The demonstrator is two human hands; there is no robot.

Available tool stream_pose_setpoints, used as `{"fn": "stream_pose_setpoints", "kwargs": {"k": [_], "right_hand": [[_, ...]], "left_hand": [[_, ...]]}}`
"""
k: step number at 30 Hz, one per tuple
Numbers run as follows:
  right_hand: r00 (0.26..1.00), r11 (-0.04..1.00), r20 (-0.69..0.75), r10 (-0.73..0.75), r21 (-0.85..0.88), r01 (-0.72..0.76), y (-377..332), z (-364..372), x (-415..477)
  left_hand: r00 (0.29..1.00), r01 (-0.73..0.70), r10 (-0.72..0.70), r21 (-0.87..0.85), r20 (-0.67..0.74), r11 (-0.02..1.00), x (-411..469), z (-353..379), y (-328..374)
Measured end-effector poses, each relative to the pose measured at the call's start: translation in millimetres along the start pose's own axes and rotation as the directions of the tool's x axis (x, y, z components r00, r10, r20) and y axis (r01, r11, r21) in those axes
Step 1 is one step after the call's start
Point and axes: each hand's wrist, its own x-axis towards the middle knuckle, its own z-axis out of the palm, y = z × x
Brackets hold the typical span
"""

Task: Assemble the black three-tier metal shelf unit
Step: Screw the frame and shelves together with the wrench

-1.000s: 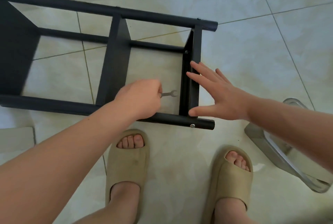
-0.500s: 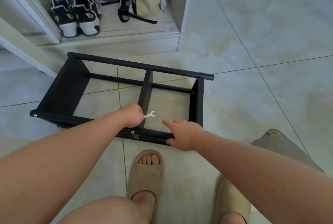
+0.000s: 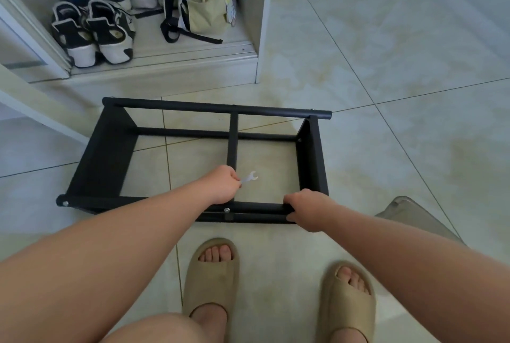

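Open floor (image 3: 386,94); left hand (image 3: 223,186) holds wrench (image 3: 250,177), right hand (image 3: 309,210) grips shelf (image 3: 102,155).

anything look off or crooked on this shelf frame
Nothing looks damaged or bent. The black shelf unit lies on its side on the tile floor, its bars looking square. The left hand holds a small wrench; the right hand grips the near tube.
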Motion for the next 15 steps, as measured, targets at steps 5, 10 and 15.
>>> {"fn": "stream_pose_setpoints", "kwargs": {"k": [5, 10, 15], "right_hand": [[0.998, 0.999, 0.038, 0.051, -0.006, -0.051, 58, -3, -12], [0.990, 0.992, 0.082, 0.117, -0.046, -0.114, 95, 3, -21], [0.989, 0.991, -0.132, -0.066, -0.123, 0.050, 88, -2, -16]], "left_hand": [[0.997, -0.066, 0.069, -0.067, 0.044, 0.996, 12, 31, 36], [0.991, -0.084, 0.097, -0.129, 0.097, 0.988, 16, 53, 55], [0.999, -0.003, 0.014, -0.321, 0.033, 0.947, 21, 54, 37]]}}
